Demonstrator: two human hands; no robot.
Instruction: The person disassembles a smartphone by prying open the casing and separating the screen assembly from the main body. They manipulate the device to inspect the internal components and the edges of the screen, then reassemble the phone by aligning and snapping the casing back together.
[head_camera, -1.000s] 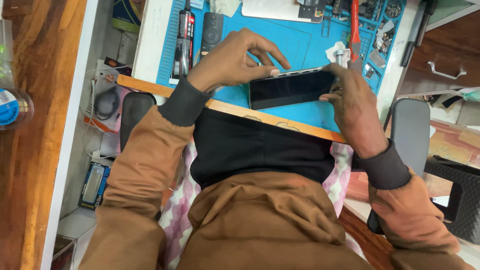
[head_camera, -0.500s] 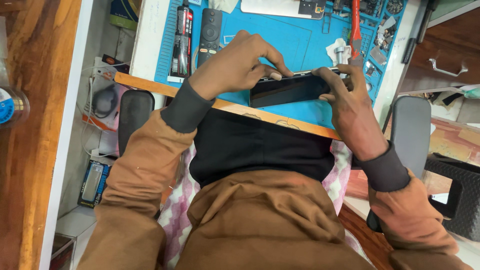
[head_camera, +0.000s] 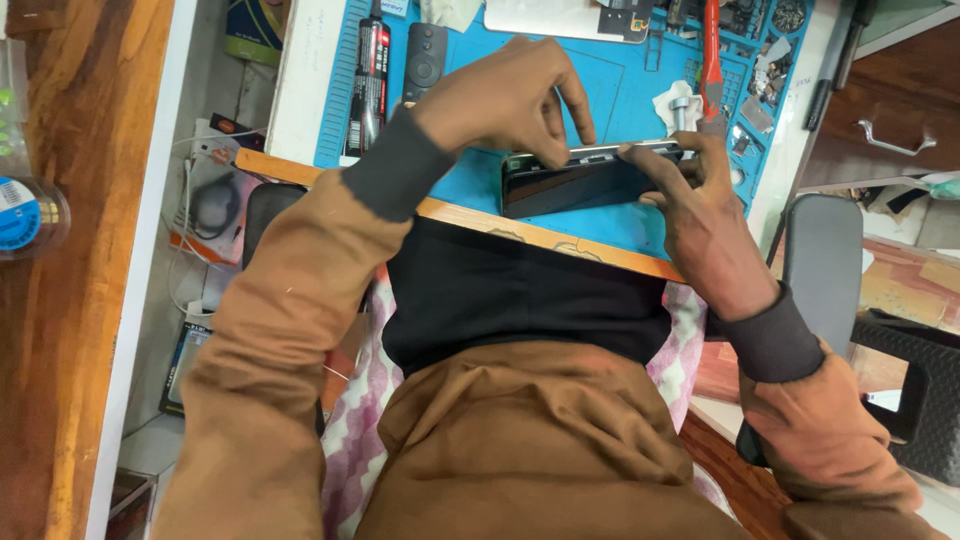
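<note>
Phone: a dark slab-shaped phone (head_camera: 585, 182) is held on edge just above the near part of the blue mat (head_camera: 620, 95), its broad dark face turned toward the person.
Long axis: it runs left to right across the view, roughly along the desk's (head_camera: 300, 80) wooden front edge, with the far end tilted slightly up.
Left hand: the left hand (head_camera: 510, 100) arches over the phone from above, fingertips (head_camera: 560, 150) curled down and pressing along the phone's top edge near its left half.
Right hand: the right hand (head_camera: 690, 195) is closed around the phone's right end, thumb on the top edge, fingers wrapped behind.
Which is nearer: both touch it; the right carries the weight, the left works the rim.
Around it: a black tube (head_camera: 372, 75) and a black remote (head_camera: 423, 62) lie on the mat's left part, a red-handled tool (head_camera: 711, 60) and a crumpled white tissue (head_camera: 675, 105) just beyond the phone's right end.
</note>
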